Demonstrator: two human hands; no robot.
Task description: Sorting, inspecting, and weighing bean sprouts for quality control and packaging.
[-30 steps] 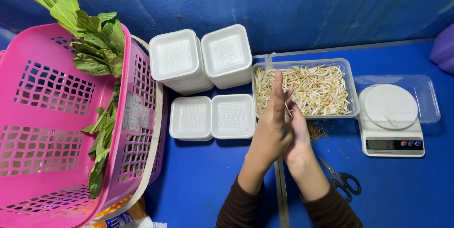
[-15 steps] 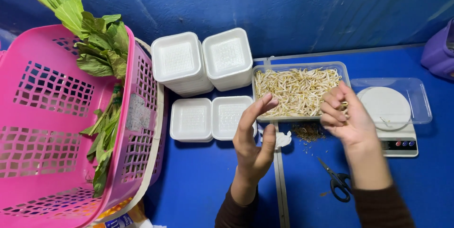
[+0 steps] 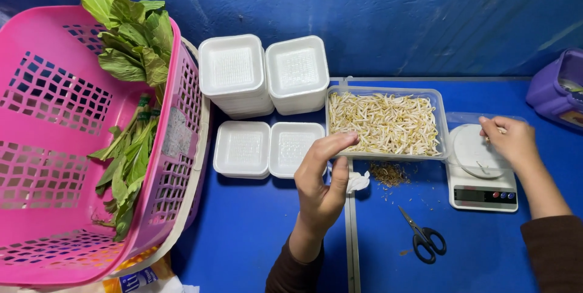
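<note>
Clear tray of bean sprouts [image 3: 386, 124] sits toward the back edge of the blue table [image 3: 255, 232]. Left hand [image 3: 323, 177] touches the tray's near rim, fingers loosely curled, gripping nothing. Right hand [image 3: 509, 141] is over the white scale [image 3: 481, 170], fingertips pinched on a sprout [image 3: 499, 129]. Hands well apart. Scissors [image 3: 423, 236] near the front edge; foam trays [image 3: 267, 147] left of the sprouts; pink basket [image 3: 67, 147] with greens [image 3: 130, 56] at the left edge.

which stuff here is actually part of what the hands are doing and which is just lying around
In use:
left hand at the rim of the clear sprout tray
bean sprouts
right hand over the white scale, pinching a few sprouts

Lying about:
scissors
foam trays
pink basket of leafy greens
purple container
</note>
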